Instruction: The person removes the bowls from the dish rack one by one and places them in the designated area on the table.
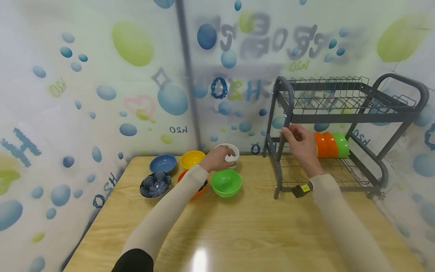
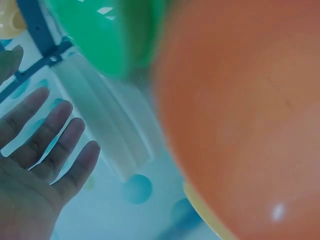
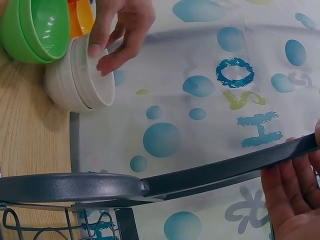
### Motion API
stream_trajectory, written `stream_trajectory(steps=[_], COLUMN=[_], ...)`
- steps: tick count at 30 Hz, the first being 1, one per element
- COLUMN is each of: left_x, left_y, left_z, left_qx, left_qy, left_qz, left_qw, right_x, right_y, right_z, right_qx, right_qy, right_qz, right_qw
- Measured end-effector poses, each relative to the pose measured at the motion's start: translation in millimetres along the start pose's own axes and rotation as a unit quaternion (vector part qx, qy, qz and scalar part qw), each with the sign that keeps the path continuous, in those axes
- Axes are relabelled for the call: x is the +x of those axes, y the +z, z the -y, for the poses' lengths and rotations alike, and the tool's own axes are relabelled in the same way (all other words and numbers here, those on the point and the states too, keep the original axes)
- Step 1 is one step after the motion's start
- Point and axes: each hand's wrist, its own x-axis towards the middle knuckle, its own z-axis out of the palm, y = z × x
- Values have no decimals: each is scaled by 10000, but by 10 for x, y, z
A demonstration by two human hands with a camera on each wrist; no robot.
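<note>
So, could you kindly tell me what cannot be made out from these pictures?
Head: middle of the orange bowl, behind the left sleeve.
Head: any wording on yellow label, too small.
Left wrist: most of the yellow bowl, behind the orange bowl.
Right wrist: right hand, partly cut by right edge.

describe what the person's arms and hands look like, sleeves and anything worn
Both hands, left hand and right hand, are ungloved. The left sleeve and right sleeve are long, plain and cream. A black covering shows at the left arm's near end. By the right cuff sits a small black box with a yellow label.
</note>
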Motion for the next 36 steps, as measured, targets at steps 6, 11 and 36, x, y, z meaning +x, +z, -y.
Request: stream_trajectory(steps=[6,11,36], left_x=[40,118,391], left_y=[-37,-32,-195], left_z=[-252,-389,-1175], left_qx=[-303,-932,-2949], left_qy=[37,-52,492], left_qz=[-142,-231,-1087], left_qw=[9994,9954,9481], right_x=[-54,-75,137], right_y=[-59,-78,-591], right_z=[-25,-27,-324], right_qx=[-111,-315,-1132], right_qy=[-77,-84,-471], right_qz=[2,29,1226], right_qw=[9999,9995,9848])
